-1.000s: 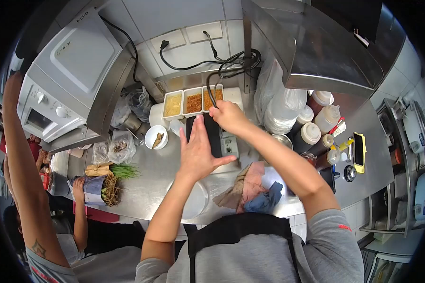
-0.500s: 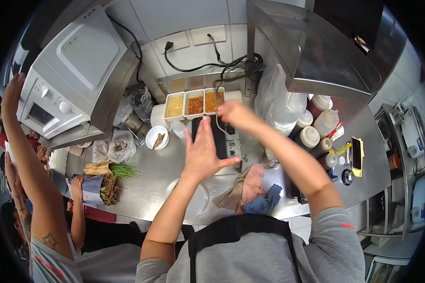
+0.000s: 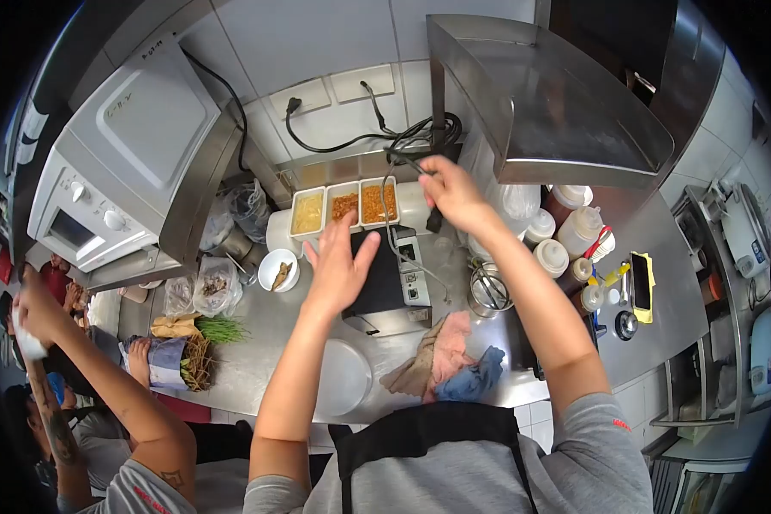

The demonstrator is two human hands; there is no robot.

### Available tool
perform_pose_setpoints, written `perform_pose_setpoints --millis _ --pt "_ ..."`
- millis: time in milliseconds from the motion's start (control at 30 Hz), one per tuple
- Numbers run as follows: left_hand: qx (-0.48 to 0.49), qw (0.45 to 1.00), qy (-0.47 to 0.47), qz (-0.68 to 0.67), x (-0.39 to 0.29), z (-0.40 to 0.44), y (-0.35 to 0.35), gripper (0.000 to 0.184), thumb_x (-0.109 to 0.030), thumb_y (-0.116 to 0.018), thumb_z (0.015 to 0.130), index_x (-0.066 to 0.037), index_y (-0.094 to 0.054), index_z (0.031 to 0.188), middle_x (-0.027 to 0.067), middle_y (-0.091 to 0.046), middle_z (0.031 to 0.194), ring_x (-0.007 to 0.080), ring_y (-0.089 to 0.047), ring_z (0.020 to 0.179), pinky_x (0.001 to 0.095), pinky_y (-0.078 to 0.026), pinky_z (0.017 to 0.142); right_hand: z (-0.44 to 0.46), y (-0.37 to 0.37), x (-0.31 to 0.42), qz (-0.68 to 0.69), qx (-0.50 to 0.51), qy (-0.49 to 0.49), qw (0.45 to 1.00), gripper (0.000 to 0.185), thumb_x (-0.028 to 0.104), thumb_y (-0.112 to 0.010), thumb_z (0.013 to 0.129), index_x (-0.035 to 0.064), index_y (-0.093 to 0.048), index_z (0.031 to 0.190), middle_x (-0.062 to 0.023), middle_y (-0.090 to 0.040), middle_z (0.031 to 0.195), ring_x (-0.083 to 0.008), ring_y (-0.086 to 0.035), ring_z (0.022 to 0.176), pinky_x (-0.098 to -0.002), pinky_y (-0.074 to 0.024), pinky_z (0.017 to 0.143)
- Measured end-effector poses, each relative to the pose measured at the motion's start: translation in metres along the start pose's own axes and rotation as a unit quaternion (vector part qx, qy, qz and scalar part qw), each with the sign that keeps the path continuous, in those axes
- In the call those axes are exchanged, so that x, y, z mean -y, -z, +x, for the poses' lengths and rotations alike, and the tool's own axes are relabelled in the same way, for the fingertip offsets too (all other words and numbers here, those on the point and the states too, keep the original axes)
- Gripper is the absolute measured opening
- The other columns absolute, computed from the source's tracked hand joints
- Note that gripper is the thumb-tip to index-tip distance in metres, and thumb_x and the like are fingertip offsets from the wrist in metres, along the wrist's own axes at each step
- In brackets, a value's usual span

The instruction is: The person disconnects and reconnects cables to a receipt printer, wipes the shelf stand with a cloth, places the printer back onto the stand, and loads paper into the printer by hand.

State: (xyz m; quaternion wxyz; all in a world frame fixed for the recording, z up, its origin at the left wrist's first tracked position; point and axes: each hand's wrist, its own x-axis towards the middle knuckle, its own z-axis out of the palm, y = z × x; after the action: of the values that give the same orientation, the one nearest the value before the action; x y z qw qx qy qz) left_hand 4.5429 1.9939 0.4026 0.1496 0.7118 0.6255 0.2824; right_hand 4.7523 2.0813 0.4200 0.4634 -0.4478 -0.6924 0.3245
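A black box-shaped device (image 3: 379, 278) with a light port panel (image 3: 412, 265) stands on the steel counter. My left hand (image 3: 338, 265) is at its left side, fingers spread and holding nothing. Above and right of the device, my right hand (image 3: 454, 193) is closed on a black cable (image 3: 409, 161), whose plug end (image 3: 434, 221) hangs below the fingers. A thinner grey cable (image 3: 391, 244) runs down past the port panel. Behind the device sit white trays with pale shreds (image 3: 308, 212), reddish-brown bits (image 3: 344, 206) and orange bits (image 3: 379, 202).
Squeeze bottles (image 3: 578, 230), a metal container (image 3: 490, 291) and a phone (image 3: 641, 287) are on the right. Cloths (image 3: 450, 353) and a round lid (image 3: 343, 377) lie near the front edge. Left are a white bowl (image 3: 278, 271), herbs (image 3: 221, 328), a microwave (image 3: 124, 154) and co-workers' arms (image 3: 111, 368).
My right hand has moved right, away from the device, with the cable. My left hand has shifted left off the device's top. A co-worker's raised arm has come lower.
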Motion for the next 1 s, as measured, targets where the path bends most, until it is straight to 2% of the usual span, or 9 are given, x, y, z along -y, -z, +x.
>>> perform_pose_setpoints --millis 67,200,300,333,367,433,500,833,1000 --pt "-0.055 0.997 0.018 0.054 0.005 0.022 -0.012 0.049 -0.047 -0.059 0.085 -0.007 -0.063 0.114 0.0125 -0.044 0.138 0.0311 -0.033 0.133 0.0661 0.000 0.106 -0.012 0.006 -0.011 -0.048 0.047 -0.017 0.998 0.019 0.018 -0.050 0.094 0.0018 -0.056 0.102 -0.0011 -0.053 0.061 -0.0097 -0.048 0.057 -0.0277 -0.0388 0.055" --pt "-0.003 0.998 0.002 0.069 0.000 0.057 -0.028 0.035 -0.044 -0.068 0.078 -0.013 -0.073 0.093 0.0123 -0.049 0.134 0.0295 -0.038 0.130 0.0699 0.000 0.103 -0.044 0.008 -0.025 -0.063 0.000 -0.008 0.998 0.019 0.018 -0.050 0.094 0.0014 -0.056 0.102 -0.0021 -0.051 0.062 -0.0103 -0.046 0.057 -0.0274 -0.0385 0.055" --pt "0.039 0.989 -0.023 -0.138 0.024 0.079 -0.029 0.029 -0.035 -0.067 0.081 -0.011 -0.072 0.097 0.0130 -0.055 0.127 0.0264 -0.043 0.127 0.0595 -0.014 0.107 -0.059 0.014 -0.041 0.010 -0.050 -0.031 0.998 0.018 0.016 -0.050 0.094 0.0017 -0.057 0.103 -0.0032 -0.053 0.066 -0.0099 -0.048 0.060 -0.0269 -0.0388 0.056" --pt "0.057 0.967 -0.065 -0.241 0.031 0.083 -0.017 0.026 -0.027 -0.063 0.085 -0.006 -0.070 0.097 0.0108 -0.062 0.115 0.0232 -0.052 0.118 0.0414 -0.032 0.104 -0.064 0.015 -0.044 0.038 -0.066 -0.036 0.996 0.019 0.016 -0.049 0.095 0.0013 -0.057 0.103 -0.0080 -0.057 0.071 -0.0142 -0.053 0.063 -0.0282 -0.0408 0.058" --pt "0.045 0.949 0.017 -0.310 0.015 0.077 0.005 0.026 -0.023 -0.058 0.090 -0.001 -0.067 0.101 0.0091 -0.065 0.106 0.0213 -0.061 0.102 0.0289 -0.043 0.092 -0.071 0.015 -0.044 -0.002 -0.081 -0.022 0.997 0.019 0.016 -0.049 0.095 0.0011 -0.057 0.103 -0.0098 -0.057 0.072 -0.0168 -0.055 0.064 -0.0293 -0.0416 0.058" --pt "0.085 0.887 0.165 -0.422 -0.006 0.073 0.051 0.032 -0.028 -0.053 0.095 -0.003 -0.061 0.113 0.0061 -0.066 0.090 0.0139 -0.065 0.075 0.0263 -0.050 0.074 -0.086 0.015 -0.035 -0.081 -0.109 0.006 0.991 0.019 0.016 -0.048 0.095 0.0006 -0.057 0.103 -0.0133 -0.058 0.072 -0.0221 -0.058 0.066 -0.0314 -0.0431 0.059" --pt "0.130 0.874 0.119 -0.453 0.027 0.089 0.068 0.031 -0.027 -0.053 0.096 -0.003 -0.060 0.113 -0.0031 -0.058 0.072 0.0061 -0.051 0.050 0.0176 -0.041 0.048 -0.101 0.009 -0.034 -0.106 -0.102 0.009 0.989 0.021 0.015 -0.046 0.096 0.0007 -0.054 0.109 -0.0176 -0.058 0.072 -0.0309 -0.059 0.066 -0.0370 -0.0447 0.059" --pt "0.123 0.975 0.035 -0.179 0.061 0.089 0.067 0.031 -0.003 -0.051 0.091 -0.003 -0.055 0.122 -0.0026 -0.055 0.072 0.0055 -0.050 0.066 0.0213 -0.043 0.062 -0.143 -0.035 -0.082 -0.193 0.032 -0.077 0.978 0.039 -0.009 -0.045 0.076 -0.0091 -0.047 0.115 -0.0291 -0.061 0.083 -0.0477 -0.059 0.076 -0.0512 -0.0460 0.065" --pt "0.105 0.972 0.033 -0.207 0.058 0.075 0.060 0.033 -0.001 -0.049 0.090 -0.004 -0.057 0.121 0.0021 -0.056 0.081 0.0102 -0.052 0.070 0.0242 -0.046 0.070 -0.149 -0.048 -0.101 -0.185 0.043 -0.077 0.979 0.036 -0.010 -0.049 0.074 -0.0091 -0.048 0.111 -0.0280 -0.062 0.077 -0.0461 -0.060 0.072 -0.0493 -0.0470 0.065"
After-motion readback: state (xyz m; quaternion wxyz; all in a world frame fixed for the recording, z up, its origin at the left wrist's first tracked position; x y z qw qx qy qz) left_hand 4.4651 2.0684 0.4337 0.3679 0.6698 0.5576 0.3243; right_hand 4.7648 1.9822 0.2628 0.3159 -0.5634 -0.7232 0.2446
